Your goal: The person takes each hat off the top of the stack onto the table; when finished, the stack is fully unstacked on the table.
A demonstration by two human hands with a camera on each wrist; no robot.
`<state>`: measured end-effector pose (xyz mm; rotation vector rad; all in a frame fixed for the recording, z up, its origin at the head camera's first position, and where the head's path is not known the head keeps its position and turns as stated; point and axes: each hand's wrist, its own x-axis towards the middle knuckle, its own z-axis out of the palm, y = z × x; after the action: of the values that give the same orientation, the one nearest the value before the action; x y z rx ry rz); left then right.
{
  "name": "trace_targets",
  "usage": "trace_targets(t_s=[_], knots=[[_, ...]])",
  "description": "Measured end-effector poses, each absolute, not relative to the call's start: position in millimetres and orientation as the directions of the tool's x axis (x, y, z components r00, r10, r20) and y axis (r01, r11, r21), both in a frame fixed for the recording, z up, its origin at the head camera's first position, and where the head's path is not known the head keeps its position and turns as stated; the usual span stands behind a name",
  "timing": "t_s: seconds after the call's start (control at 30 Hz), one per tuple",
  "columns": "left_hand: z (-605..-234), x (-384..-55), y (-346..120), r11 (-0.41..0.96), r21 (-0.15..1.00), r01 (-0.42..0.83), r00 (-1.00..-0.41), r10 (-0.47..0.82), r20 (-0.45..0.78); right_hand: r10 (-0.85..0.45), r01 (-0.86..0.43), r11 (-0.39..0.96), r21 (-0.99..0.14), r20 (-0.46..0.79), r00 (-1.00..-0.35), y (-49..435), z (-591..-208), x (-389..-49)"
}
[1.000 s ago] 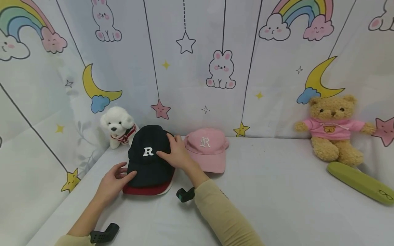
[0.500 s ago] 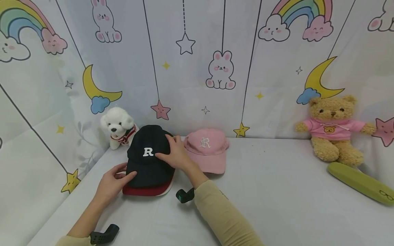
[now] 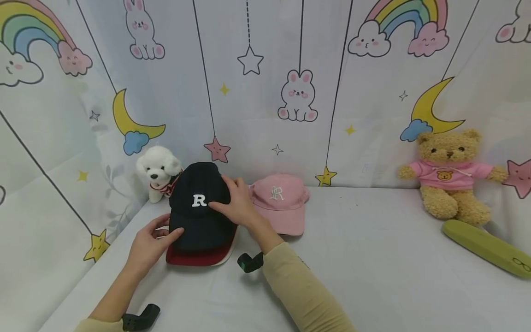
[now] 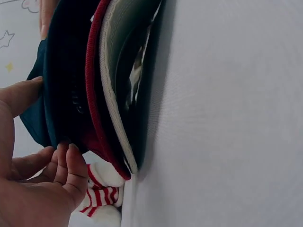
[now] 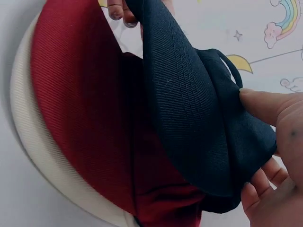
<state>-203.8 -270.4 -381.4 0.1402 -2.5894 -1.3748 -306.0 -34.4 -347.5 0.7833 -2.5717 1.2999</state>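
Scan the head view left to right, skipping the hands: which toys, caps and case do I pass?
White plush dog → black cap → pink cap → teddy bear → long green case. Left out: the red brim, which overlaps the black cap.

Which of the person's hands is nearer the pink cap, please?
Right: the right hand holds the dark cap beside the pink cap; the left hand holds the dark cap's opposite side.
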Motion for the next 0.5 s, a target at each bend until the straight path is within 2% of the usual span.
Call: trace_targets(t_s=[0.3, 0.5], knots=[[-368.9, -205.6, -267.9, 0.567, 0.822, 0.057, -0.966, -0.176, 0.188, -0.401, -0.544, 0.507, -0.668, 0.376, -0.835, -32.9, -329.9, -311.0], [-362.0, -211.5, -263.8, 0.557, 0.827, 0.076, -0.961, -0.179, 0.209, -0.406, -0.549, 0.482, -0.683, 0.381, -0.831, -28.8, -321.9, -317.2]])
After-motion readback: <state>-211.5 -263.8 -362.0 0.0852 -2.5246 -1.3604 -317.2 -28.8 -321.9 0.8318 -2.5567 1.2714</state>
